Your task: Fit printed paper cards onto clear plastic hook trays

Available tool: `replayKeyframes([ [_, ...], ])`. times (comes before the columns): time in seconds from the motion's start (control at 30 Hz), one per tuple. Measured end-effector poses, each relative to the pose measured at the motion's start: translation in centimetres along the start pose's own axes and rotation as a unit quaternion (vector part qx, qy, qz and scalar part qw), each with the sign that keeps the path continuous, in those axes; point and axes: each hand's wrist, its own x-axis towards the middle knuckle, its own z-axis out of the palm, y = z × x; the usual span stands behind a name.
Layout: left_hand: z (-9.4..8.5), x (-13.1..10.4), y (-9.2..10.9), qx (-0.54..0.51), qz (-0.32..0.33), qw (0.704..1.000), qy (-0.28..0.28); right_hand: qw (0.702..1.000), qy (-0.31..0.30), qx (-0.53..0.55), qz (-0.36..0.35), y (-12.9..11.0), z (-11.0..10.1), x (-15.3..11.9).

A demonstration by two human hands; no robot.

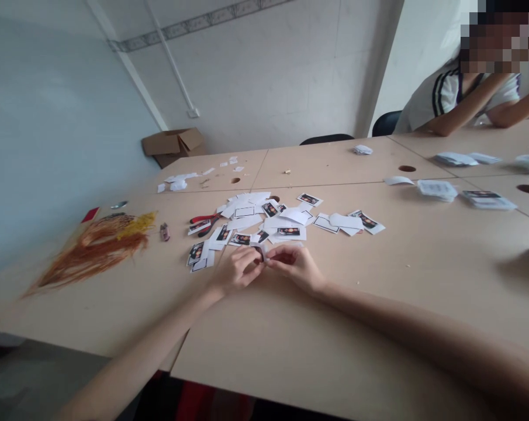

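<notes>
My left hand (239,270) and my right hand (296,266) meet over the near part of the table, thumbs and fingers pinched together. Between them is a small paper card (260,250), partly hidden by the fingers, with a dark printed patch and a white edge. Just beyond the hands spreads a loose pile of white paper cards (246,221), some face up with a dark picture, others blank or with a black outline. Red-handled pliers (201,219) lie at the pile's left, partly under a card.
Left lie a bundle of orange-brown strands (102,237), yellow strands (137,225), a small pinkish tool (165,232) and a red piece (90,214). Card stacks (437,189) stand at right. Behind are a cardboard box (173,146) and a seated person (448,99). The table (229,339) has seams and round holes.
</notes>
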Motion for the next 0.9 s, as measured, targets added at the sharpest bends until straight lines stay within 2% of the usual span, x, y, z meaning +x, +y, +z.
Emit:
replayKeyframes([
  [0.2, 0.09, 0.04, 0.51, -0.001, 0.046, 0.999, 0.009, 1.000, -0.001, -0.004, -0.008, 0.09, -0.01, -0.07],
  [0.33, 0.01, 0.13, 0.62, 0.003, 0.042, 0.999, 0.003, 0.999, 0.019, 0.011, -0.025, 0.26, 0.09, -0.15],
  [0.43, 0.00, 0.17, 0.57, 0.016, 0.040, 0.999, 0.003, 0.999, 0.003, 0.045, -0.013, 0.41, 0.13, -0.15],
  [0.6, 0.16, 0.14, 0.41, 0.027, 0.043, 0.999, 0.004, 0.999, -0.019, 0.039, -0.010, 0.34, 0.02, -0.04],
  [0.9, 0.43, 0.08, 0.48, 0.035, 0.065, 0.997, 0.017, 0.999, -0.019, 0.044, -0.002, 0.71, 0.01, 0.19],
])
